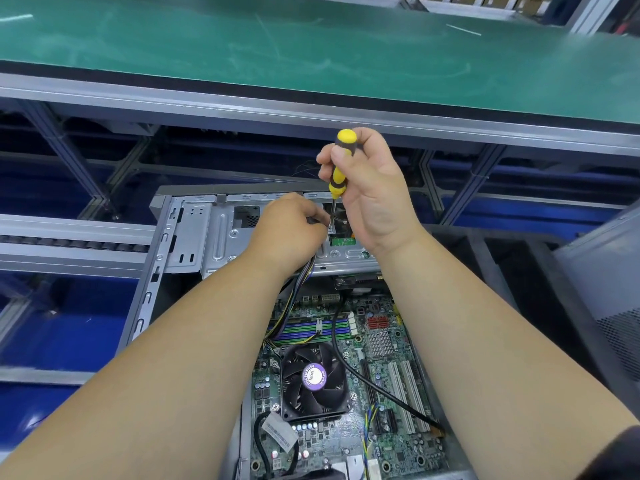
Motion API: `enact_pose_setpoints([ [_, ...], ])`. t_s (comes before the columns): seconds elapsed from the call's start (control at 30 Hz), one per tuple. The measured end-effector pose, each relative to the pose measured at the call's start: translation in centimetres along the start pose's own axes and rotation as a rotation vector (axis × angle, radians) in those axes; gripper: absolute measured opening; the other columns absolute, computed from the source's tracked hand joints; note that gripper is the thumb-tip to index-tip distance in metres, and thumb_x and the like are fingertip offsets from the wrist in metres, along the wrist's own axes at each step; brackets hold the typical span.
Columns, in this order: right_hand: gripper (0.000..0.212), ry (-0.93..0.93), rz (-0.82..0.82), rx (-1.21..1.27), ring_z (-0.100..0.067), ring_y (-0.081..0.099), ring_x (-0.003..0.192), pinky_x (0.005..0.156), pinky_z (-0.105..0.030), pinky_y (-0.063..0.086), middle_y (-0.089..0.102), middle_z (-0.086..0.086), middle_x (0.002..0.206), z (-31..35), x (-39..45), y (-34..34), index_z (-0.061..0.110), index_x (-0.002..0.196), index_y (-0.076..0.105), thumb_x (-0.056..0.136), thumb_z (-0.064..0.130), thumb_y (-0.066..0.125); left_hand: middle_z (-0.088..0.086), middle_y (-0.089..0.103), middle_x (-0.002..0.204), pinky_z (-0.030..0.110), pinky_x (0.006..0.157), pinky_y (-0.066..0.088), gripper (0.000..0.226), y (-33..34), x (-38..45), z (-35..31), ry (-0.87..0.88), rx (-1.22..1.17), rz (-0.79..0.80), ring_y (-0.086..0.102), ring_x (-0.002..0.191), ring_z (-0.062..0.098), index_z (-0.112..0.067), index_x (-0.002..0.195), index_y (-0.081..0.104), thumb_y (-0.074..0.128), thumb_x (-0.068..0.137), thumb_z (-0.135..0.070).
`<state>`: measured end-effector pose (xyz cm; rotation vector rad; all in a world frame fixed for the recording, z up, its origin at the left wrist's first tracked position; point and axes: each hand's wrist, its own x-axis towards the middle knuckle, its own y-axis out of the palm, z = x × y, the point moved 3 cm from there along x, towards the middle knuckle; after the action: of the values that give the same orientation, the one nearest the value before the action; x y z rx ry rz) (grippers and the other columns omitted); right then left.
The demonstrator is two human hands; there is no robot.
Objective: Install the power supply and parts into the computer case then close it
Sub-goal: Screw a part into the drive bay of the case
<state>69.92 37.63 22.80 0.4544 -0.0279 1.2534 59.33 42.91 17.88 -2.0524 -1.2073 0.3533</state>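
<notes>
Head view looks down into the open case (194, 233), lying on its side with the motherboard (381, 358) and fan (313, 379) exposed. The right hand (370, 188) is curled round the yellow screwdriver (341, 164), holding it upright so the shaft drops toward a screw point on the metal bracket (221, 244) at the far end. The left hand (291, 230), fingers bent, pinches something small by the tip, probably to steady the screw; what exactly it holds is hidden. Loose cables (301, 285) run beneath its wrist. No power supply is visible, so fitting seems unfinished.
</notes>
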Motion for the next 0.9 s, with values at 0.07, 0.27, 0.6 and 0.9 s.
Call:
enact_pose_setpoints([
  [0.07,0.019,0.000,-0.006,-0.008,-0.015,0.051,0.075,0.077,-0.027,0.044,0.060,-0.006,0.086,0.04,0.00,-0.03,0.011,0.110,0.050,0.092,0.018,0.052,-0.007,0.057,0.100,0.021,0.071,0.036,0.027,0.02,0.00,-0.03,-0.005,-0.008,-0.004,0.054,0.091,0.011,-0.025,0.092,0.075,0.056,0.081,-0.009],
  [0.27,0.038,-0.009,-0.024,0.017,-0.016,0.051,0.081,0.080,-0.029,0.045,0.059,-0.009,0.089,-0.14,0.02,-0.36,0.002,0.114,0.059,0.104,0.027,0.031,-0.013,0.056,0.087,0.012,0.061,0.034,0.028,0.03,-0.12,-0.12,-0.011,-0.010,-0.013,0.054,0.084,0.009,-0.025,0.092,0.076,0.056,0.081,-0.009],
  [0.6,0.030,-0.005,0.005,0.034,-0.016,0.047,0.071,0.074,-0.026,0.044,0.060,-0.010,0.089,0.08,0.06,-0.07,0.006,0.115,0.052,0.101,0.027,0.037,-0.008,0.056,0.091,0.012,0.060,0.032,0.028,0.01,-0.01,0.04,-0.011,0.004,-0.011,0.053,0.085,0.011,-0.026,0.092,0.076,0.056,0.080,-0.010],
  [0.9,0.016,0.001,0.039,-0.039,-0.021,0.061,0.084,0.085,-0.034,0.048,0.066,-0.007,0.094,-0.10,0.10,-0.11,0.006,0.108,0.047,0.095,0.014,0.052,-0.008,0.054,0.097,0.019,0.070,0.035,0.027,0.07,0.04,0.07,-0.002,-0.002,-0.006,0.053,0.091,0.011,-0.024,0.094,0.075,0.056,0.081,-0.009],
])
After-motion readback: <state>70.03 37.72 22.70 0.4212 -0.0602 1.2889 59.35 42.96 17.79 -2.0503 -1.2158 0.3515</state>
